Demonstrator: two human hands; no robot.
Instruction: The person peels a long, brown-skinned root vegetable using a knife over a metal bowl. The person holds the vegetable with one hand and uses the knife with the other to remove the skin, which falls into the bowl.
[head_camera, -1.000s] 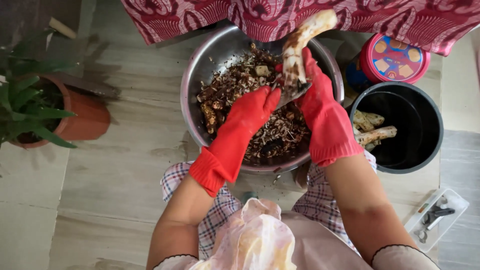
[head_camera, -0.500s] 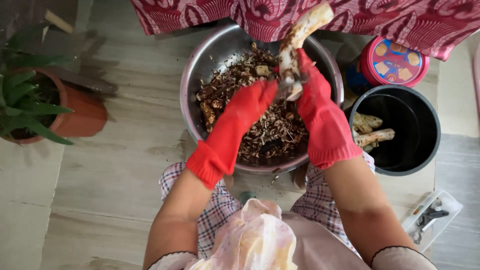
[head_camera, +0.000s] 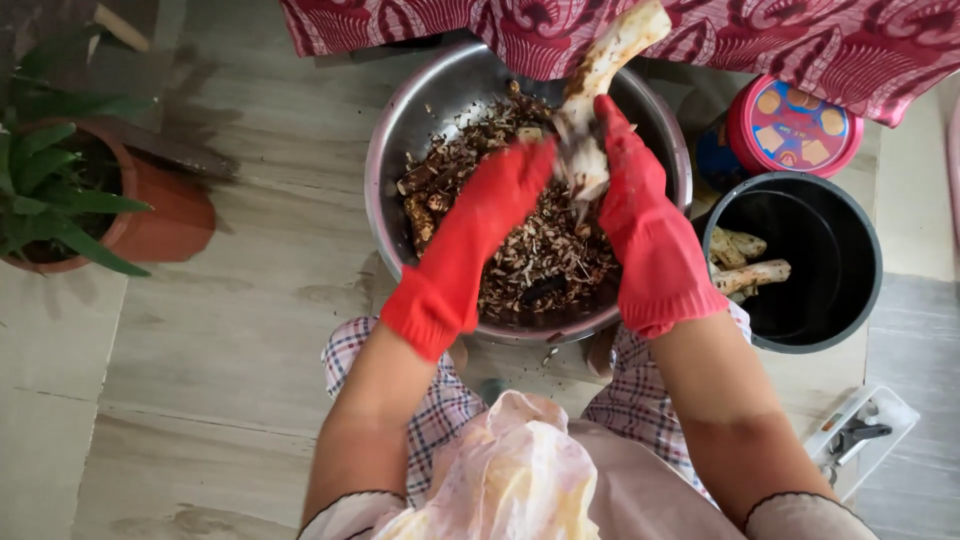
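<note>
R hand (head_camera: 640, 215), red glove, clamped round pale root (head_camera: 600, 75) w/ brown patches, upper end whitish, tilted up-right. L hand (head_camera: 505, 195), red glove, blurred at root's lower end; grip cannot tell. Steel bowl (head_camera: 400, 130) of brown peelings under both hands. Black bucket (head_camera: 860, 300) w/ peeled pieces just right of R hand.

Bare floor (head_camera: 250, 330) left of steel bowl (head_camera: 420, 110); black bucket (head_camera: 850, 250) and round tin (head_camera: 795, 125) crowding its right

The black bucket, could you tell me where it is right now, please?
In the head view, the black bucket stands on the floor at the person's right, beside the steel bowl and just below the round red-lidded tin.
</note>
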